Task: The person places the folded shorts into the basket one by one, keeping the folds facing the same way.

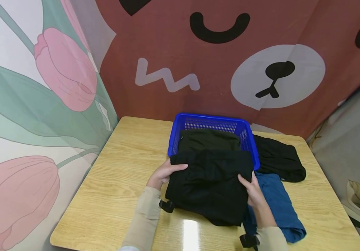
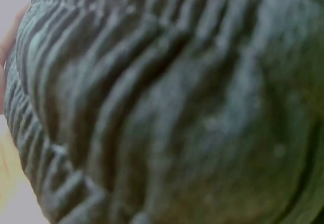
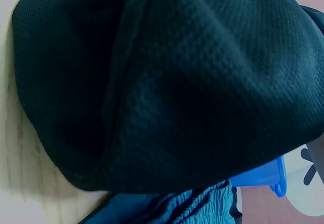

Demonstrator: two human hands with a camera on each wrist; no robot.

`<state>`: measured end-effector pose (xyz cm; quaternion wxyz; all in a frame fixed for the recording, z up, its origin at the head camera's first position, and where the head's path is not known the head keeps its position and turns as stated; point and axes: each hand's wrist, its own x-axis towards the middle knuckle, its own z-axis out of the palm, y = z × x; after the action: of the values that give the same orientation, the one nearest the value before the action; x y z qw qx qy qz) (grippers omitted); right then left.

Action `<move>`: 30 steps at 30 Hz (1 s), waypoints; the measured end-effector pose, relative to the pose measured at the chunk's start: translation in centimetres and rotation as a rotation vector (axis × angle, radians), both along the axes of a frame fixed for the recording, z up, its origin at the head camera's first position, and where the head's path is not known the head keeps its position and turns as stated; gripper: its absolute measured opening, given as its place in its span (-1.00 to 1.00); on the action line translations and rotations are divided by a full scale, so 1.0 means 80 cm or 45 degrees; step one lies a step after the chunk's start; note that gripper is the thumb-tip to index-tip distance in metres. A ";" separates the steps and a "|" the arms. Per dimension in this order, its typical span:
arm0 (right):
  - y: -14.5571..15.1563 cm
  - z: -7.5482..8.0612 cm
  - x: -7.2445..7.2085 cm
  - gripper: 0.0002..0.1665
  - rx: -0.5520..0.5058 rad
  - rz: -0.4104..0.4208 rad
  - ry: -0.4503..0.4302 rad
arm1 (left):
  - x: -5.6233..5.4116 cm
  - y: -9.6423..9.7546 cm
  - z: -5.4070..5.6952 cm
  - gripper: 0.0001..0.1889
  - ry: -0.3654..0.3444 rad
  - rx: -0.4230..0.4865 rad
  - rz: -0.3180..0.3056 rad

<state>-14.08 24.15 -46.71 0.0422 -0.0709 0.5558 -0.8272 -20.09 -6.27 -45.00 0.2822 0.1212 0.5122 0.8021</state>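
Note:
Both hands hold up a folded pair of black pants (image 1: 211, 195) in front of the blue basket. My left hand (image 1: 163, 173) grips the left side, thumb lying on top and fingers tucked beneath. On the opposite side my right hand (image 1: 254, 191) pinches the edge the same way, its fingers mostly hidden. The left wrist view is filled by the pants' gathered elastic waistband (image 2: 152, 82). Smooth dark fabric (image 3: 192, 92) hangs close in the right wrist view. Inside the basket (image 1: 212, 117) lies a folded dark green garment (image 1: 209, 138), partly covered by the pants in the head view.
Right of the basket rests another folded black garment (image 1: 280, 158). Folded blue pants (image 1: 281, 205) with a gathered waist lie nearer, partly behind my right arm. The wooden table (image 1: 117, 174) meets a patterned cloth backdrop (image 1: 167, 101) behind the basket.

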 end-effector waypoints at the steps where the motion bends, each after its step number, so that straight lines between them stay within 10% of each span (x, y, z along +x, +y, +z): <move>1: 0.000 0.001 -0.001 -0.46 -0.003 -0.004 0.003 | -0.001 0.001 0.001 -0.59 -0.003 0.000 0.001; 30: 0.007 0.024 -0.024 -0.44 -0.074 -0.055 0.016 | -0.029 0.015 0.030 -0.70 -0.070 -0.020 0.015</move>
<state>-16.02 24.75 -44.76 0.0186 -0.0652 0.5331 -0.8433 -22.41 -5.09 -42.57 0.2922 0.0939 0.5114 0.8027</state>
